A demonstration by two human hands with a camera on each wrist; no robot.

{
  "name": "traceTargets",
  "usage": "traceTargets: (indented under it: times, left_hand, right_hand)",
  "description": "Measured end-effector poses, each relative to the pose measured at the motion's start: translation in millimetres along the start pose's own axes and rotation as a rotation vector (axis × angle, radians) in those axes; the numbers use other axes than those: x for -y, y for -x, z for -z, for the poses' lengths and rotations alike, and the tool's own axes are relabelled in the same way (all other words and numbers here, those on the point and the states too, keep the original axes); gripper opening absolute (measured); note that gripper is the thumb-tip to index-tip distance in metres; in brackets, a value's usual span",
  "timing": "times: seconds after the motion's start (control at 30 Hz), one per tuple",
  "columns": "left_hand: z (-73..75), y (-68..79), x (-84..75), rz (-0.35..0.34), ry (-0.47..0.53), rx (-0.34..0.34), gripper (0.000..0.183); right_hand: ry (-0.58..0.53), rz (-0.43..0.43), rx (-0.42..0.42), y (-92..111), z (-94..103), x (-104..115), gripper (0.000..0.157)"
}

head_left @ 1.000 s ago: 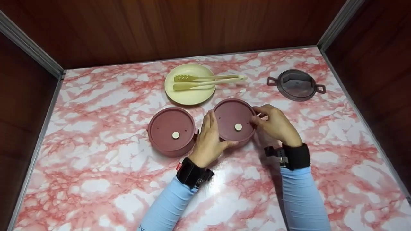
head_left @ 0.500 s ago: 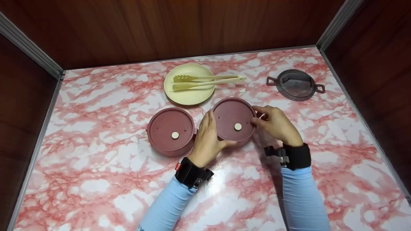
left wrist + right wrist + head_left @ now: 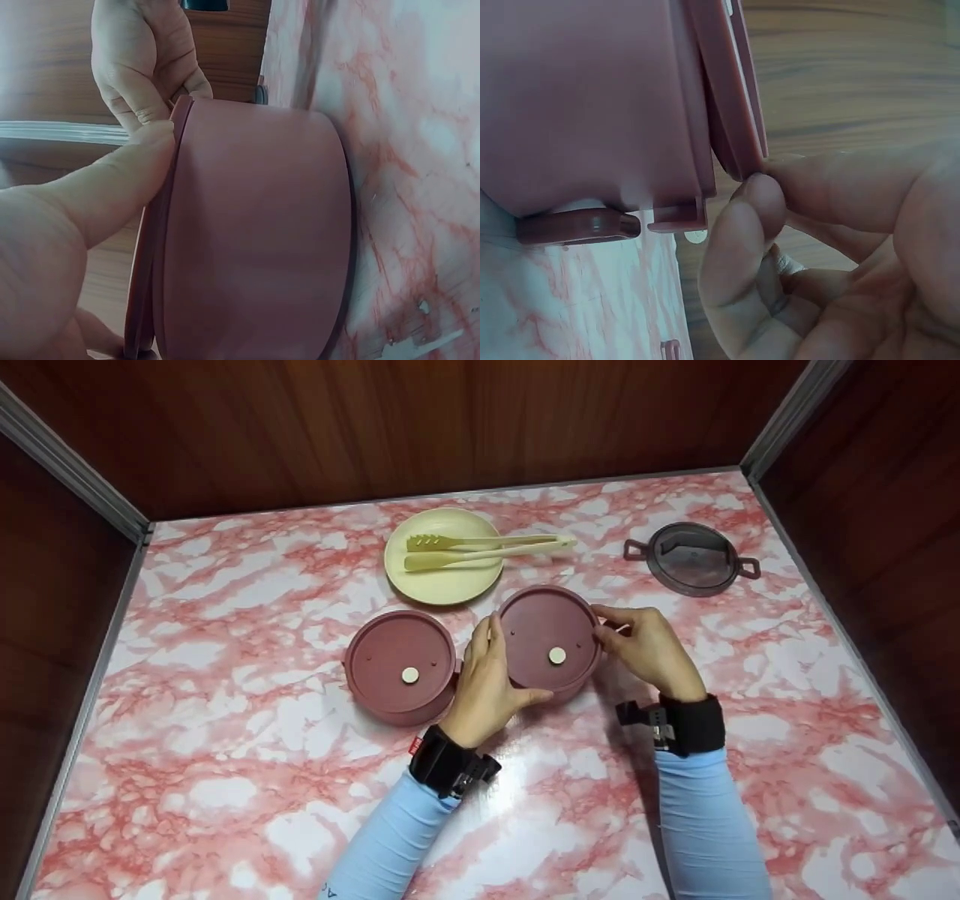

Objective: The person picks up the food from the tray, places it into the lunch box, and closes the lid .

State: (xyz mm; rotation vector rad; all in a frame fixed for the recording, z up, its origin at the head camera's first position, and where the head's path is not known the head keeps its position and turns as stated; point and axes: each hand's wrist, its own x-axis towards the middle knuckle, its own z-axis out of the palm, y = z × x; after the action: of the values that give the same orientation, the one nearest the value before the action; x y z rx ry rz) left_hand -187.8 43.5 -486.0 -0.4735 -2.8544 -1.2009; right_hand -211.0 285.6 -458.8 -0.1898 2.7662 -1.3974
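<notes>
In the head view, a dusty-red pot (image 3: pixel 255 225) with a matching lid (image 3: pixel 544 622) sits right of centre. The lid bears a cream knob (image 3: pixel 556 655) and looks slightly tilted, with a narrow gap to the rim in the right wrist view. My right hand (image 3: pixel 649 649) pinches the lid's right edge between thumb and fingers. My left hand (image 3: pixel 484 690) spans the lid's left and front edge, thumb against its rim; some fingertips are hidden. Close to its left side stands a second lidded pot (image 3: pixel 397 660), the same red with a cream knob.
A pale yellow plate (image 3: pixel 442 589) lies behind the pots. Across it rest a slotted utensil (image 3: pixel 435 542) and a spatula (image 3: pixel 427 562), handles extending right. A dark see-through lid or shallow pan (image 3: pixel 694 559) with two side handles sits back right. Wooden panels (image 3: pixel 450 427) enclose the marbled tabletop.
The lid has shifted slightly away from me between the hands. My right fingers have slid a little outward at its edge. The plate, utensils and second pot stay put.
</notes>
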Motion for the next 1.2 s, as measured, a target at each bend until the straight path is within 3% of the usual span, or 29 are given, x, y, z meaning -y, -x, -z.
traceTargets:
  times: [0.57,0.73,0.93,1.2]
  left_hand:
    - [3.2,2.0,-4.0,0.025,0.041,-0.024,0.131]
    - [-0.4,4.0,-3.9,0.023,-0.006,-0.027,0.130]
    - [-2.4,6.0,-2.7,0.036,-0.037,-0.041,0.127]
    - [-1.9,6.0,-2.3,0.043,-0.037,-0.028,0.127]
  right_hand:
    - [-0.167,-0.032,-0.109,-1.7,-3.1,2.6,0.033]
    - [-0.081,-0.009,-0.152,-4.2,-4.7,-1.7,0.029]
    - [0.060,0.061,-0.086,-6.3,-6.1,-5.7,0.030]
    - [0.094,0.077,-0.044,-6.2,-6.8,-8.1,0.030]
